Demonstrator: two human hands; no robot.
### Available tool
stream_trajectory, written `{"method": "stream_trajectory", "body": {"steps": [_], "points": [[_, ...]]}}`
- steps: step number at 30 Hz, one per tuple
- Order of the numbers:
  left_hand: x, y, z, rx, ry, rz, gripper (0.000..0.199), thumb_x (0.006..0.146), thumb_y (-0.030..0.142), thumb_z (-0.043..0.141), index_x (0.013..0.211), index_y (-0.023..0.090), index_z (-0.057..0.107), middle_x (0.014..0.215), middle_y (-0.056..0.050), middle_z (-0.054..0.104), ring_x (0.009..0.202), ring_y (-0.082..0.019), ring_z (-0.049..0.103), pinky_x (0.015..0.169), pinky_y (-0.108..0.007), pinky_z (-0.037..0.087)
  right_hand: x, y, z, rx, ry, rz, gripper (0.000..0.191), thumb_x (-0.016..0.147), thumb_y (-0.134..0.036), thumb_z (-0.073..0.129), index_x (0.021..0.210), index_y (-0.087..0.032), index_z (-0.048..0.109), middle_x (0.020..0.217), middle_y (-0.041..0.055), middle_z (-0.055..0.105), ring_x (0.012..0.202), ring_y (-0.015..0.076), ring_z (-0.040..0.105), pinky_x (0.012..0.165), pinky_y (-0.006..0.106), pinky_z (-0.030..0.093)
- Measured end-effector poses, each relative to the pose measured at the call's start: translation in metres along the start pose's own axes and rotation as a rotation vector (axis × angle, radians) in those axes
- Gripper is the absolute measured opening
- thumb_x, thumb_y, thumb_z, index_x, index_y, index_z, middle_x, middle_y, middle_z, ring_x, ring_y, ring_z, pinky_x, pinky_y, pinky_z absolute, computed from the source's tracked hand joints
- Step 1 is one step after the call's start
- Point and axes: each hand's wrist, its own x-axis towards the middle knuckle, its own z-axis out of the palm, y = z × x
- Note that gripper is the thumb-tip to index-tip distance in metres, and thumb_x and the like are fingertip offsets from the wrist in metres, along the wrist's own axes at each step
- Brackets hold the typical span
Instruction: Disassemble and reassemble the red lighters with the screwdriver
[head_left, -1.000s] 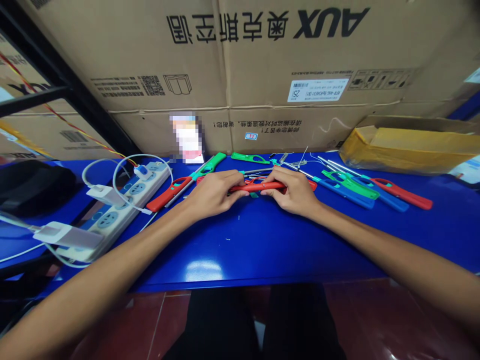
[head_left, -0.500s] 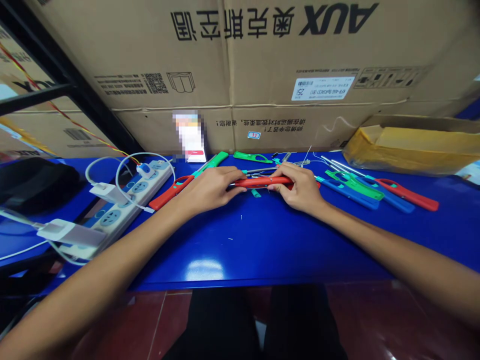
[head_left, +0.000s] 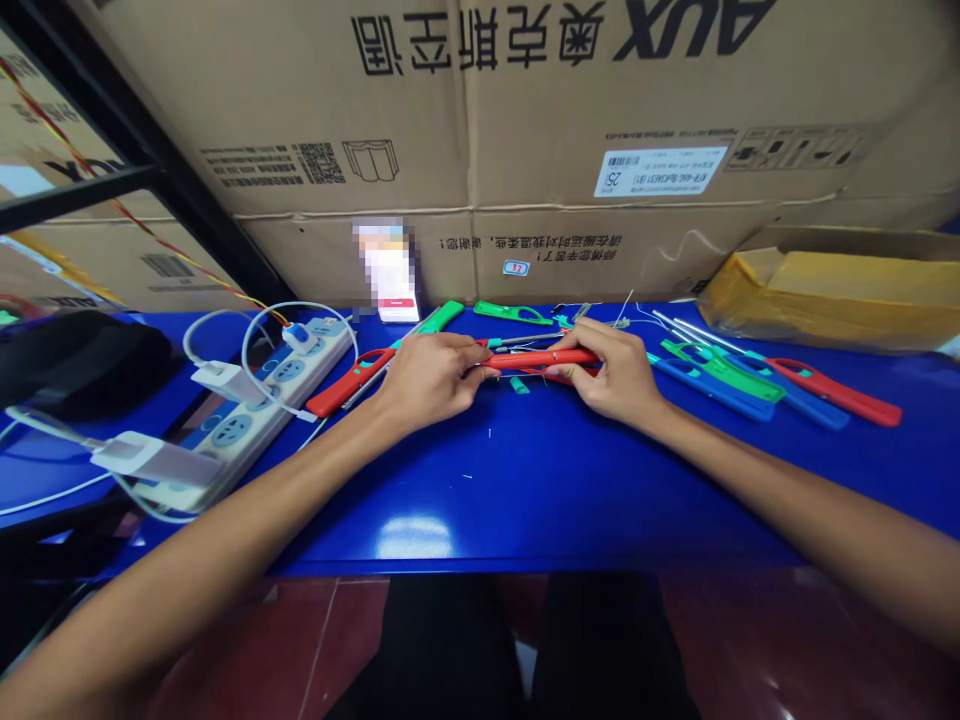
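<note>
A red long-reach lighter is held level between both hands, just above the blue table. My left hand pinches its left end between thumb and fingers. At its right end, my right hand grips the red body, covering that part. A small teal piece lies just below the lighter. Behind it are a green lighter casing half and several thin metal parts, partly hidden by the fingers. Left of my left hand lies another red lighter handle, near a green one.
Blue lighters, a green casing and a red lighter lie at right. A power strip with plugged chargers stands left. A lit phone leans on the large carton. An open yellow-taped box sits back right.
The view has shifted slightly, moving the scene a little to the right. My left fingers now cover the lighter's left end more closely; a red strip shows below the body near my right thumb.
</note>
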Motion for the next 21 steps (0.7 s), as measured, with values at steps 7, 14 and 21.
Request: {"method": "stream_trajectory", "body": {"steps": [7, 14, 21], "points": [[0.001, -0.001, 0.001, -0.020, -0.035, -0.028, 0.028, 0.105, 0.033, 0.059, 0.101, 0.019, 0.082, 0.092, -0.009, 0.081, 0.079, -0.023, 0.074, 0.067, -0.035, 0.051, -0.002, 0.003, 0.000, 0.003, 0.011, -0.019, 0.005, 0.090, -0.025, 0.073, 0.087, -0.027, 0.069, 0.084, 0.0015, 0.070, 0.078, 0.0230, 0.063, 0.071, 0.039, 0.046], [0.005, 0.010, -0.003, -0.063, -0.089, 0.037, 0.036, 0.107, 0.044, 0.060, 0.125, 0.016, 0.072, 0.110, -0.013, 0.078, 0.099, -0.028, 0.073, 0.082, -0.038, 0.056, -0.001, -0.005, 0.000, 0.004, -0.001, -0.016, 0.005, 0.089, -0.024, 0.073, 0.087, -0.026, 0.069, 0.084, 0.0019, 0.070, 0.076, 0.0225, 0.062, 0.072, 0.039, 0.046], [0.007, 0.022, -0.014, -0.147, -0.210, -0.009, 0.030, 0.110, 0.040, 0.056, 0.112, 0.016, 0.075, 0.091, -0.008, 0.076, 0.077, -0.023, 0.068, 0.068, -0.033, 0.045, -0.001, -0.019, 0.004, 0.054, -0.064, 0.007, 0.009, 0.088, -0.025, 0.077, 0.085, -0.025, 0.068, 0.086, 0.0016, 0.073, 0.076, 0.0217, 0.063, 0.073, 0.037, 0.045]]}}
